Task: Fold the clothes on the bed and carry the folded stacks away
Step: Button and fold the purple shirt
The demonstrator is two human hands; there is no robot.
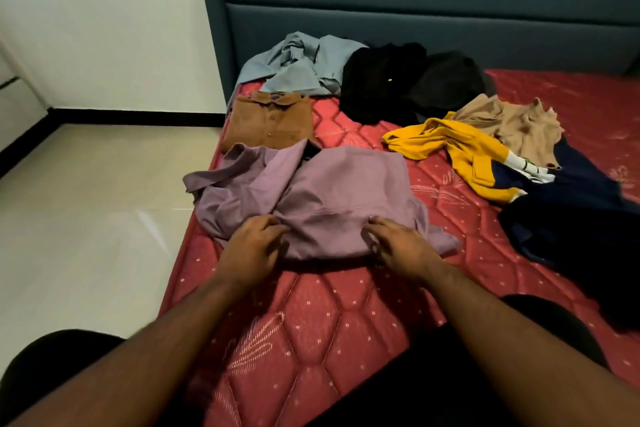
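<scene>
A purple shirt (322,198) is spread on the red bed (311,322), near its left edge. Its near hem is pressed by the left hand (252,246) and right hand (398,246), fingers loosely bent, grip unclosed. A folded brown shirt (270,121) lies just behind.

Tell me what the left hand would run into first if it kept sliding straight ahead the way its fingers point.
The left hand already rests on the near edge of the purple shirt, so it would push into that shirt first. Beyond that, probably the folded brown shirt, though depth is unclear.
</scene>
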